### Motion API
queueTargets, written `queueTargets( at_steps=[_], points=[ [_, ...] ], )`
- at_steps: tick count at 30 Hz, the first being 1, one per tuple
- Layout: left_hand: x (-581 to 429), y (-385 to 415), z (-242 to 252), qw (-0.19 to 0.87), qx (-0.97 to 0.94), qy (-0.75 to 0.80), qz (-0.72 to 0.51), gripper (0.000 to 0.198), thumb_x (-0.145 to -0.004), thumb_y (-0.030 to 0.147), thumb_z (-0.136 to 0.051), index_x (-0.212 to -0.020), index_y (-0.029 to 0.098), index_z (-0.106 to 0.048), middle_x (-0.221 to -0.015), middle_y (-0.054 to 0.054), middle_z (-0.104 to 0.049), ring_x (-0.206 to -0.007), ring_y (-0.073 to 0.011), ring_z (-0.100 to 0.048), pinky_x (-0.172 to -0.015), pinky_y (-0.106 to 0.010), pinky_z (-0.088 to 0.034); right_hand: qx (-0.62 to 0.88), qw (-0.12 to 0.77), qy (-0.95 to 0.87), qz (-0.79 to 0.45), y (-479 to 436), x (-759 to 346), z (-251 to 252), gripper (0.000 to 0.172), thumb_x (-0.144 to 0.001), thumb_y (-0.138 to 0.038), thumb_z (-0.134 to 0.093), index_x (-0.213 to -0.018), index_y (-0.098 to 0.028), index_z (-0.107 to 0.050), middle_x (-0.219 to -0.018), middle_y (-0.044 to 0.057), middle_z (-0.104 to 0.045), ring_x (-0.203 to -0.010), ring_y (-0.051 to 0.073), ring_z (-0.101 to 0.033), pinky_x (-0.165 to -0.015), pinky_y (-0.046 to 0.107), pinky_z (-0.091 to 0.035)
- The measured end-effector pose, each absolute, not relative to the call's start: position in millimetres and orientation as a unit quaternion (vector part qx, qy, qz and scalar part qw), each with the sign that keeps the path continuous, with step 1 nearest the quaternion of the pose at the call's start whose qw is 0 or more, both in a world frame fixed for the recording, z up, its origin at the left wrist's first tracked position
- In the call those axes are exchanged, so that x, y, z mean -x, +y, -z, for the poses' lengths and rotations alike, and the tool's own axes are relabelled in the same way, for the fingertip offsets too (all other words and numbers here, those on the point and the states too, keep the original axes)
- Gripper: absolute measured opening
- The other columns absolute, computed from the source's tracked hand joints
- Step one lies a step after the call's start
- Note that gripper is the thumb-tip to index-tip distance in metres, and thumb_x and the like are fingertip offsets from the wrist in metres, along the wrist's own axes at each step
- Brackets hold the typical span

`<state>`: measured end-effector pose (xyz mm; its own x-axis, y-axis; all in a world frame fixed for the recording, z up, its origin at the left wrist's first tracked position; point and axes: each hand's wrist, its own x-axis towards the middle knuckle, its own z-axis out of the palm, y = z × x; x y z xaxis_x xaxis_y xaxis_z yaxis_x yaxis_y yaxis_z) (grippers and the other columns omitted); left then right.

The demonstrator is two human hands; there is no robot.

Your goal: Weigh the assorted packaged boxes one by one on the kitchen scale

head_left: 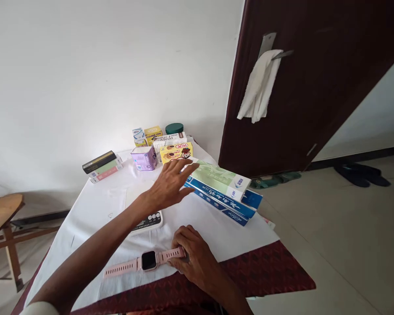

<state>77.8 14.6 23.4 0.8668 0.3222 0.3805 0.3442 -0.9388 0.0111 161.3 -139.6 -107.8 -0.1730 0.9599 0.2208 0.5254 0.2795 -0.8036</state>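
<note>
My left hand [172, 186] stretches over the table with its fingers spread and nothing in it. Its fingertips are close to the left end of a green and white box [221, 177], which lies on a long blue box [219, 203]; whether they touch cannot be seen. My right hand [198, 260] is closed at one strap end of a pink smartwatch [149, 260], laid out flat with its dark screen up. What lies under the curled fingers is hidden. A white kitchen scale [153, 221] with buttons is partly covered by my left forearm.
A purple box [144, 158], a yellow cookie box [176, 152], a white box [170, 138] and a green-lidded jar [174, 128] stand at the back. Stacked boxes [101, 165] lie at the left edge of the white tablecloth [249, 238]. A wooden stool [3, 210] stands left; a dark door [302, 87] is right.
</note>
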Motion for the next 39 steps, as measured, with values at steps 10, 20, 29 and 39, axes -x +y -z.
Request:
queueTargets(
  at_steps=[10,20,29,39],
  points=[
    [-153.1,45.2,-29.1,0.022,0.985,-0.168,-0.002,0.060,-0.088,0.019,-0.065,-0.144,0.023,-0.044,-0.143,-0.011,-0.055,-0.140,-0.0306,-0.043,-0.119,-0.056,-0.024,0.524,0.373,-0.710,-0.285,-141.3,-161.9,109.0,0.033,-0.075,-0.005,-0.078,-0.079,-0.021,-0.049,-0.093,-0.001,-0.058,-0.092,0.020,-0.050,-0.082,0.034,-0.040],
    [-84.2,30.0,-72.3,0.038,0.975,-0.197,0.091,0.046,-0.091,0.028,-0.067,-0.133,0.024,-0.050,-0.128,-0.010,-0.056,-0.121,-0.0295,-0.049,-0.104,-0.046,-0.038,0.517,0.388,-0.707,-0.289,-140.9,-163.0,112.1,0.031,-0.074,-0.002,-0.075,-0.079,-0.021,-0.050,-0.092,-0.001,-0.058,-0.091,0.019,-0.051,-0.081,0.033,-0.040],
    [55.2,26.3,-53.3,0.037,0.918,-0.394,0.007,0.048,-0.089,0.036,-0.070,-0.133,0.023,-0.057,-0.117,-0.009,-0.062,-0.111,-0.0294,-0.055,-0.094,-0.044,-0.042,0.520,0.366,-0.706,-0.312,-140.5,-163.3,109.8,0.026,-0.079,-0.008,-0.077,-0.083,-0.022,-0.056,-0.095,0.000,-0.060,-0.095,0.021,-0.054,-0.081,0.034,-0.042],
    [78.7,31.4,-4.7,-0.008,0.899,-0.437,-0.014,0.048,-0.087,0.035,-0.071,-0.131,0.023,-0.058,-0.118,-0.009,-0.062,-0.112,-0.0300,-0.056,-0.097,-0.046,-0.041,0.529,0.361,-0.713,-0.283,-139.7,-159.9,113.9,0.030,-0.077,-0.008,-0.080,-0.080,-0.022,-0.054,-0.093,-0.001,-0.060,-0.091,0.020,-0.055,-0.081,0.033,-0.043]
  ],
)
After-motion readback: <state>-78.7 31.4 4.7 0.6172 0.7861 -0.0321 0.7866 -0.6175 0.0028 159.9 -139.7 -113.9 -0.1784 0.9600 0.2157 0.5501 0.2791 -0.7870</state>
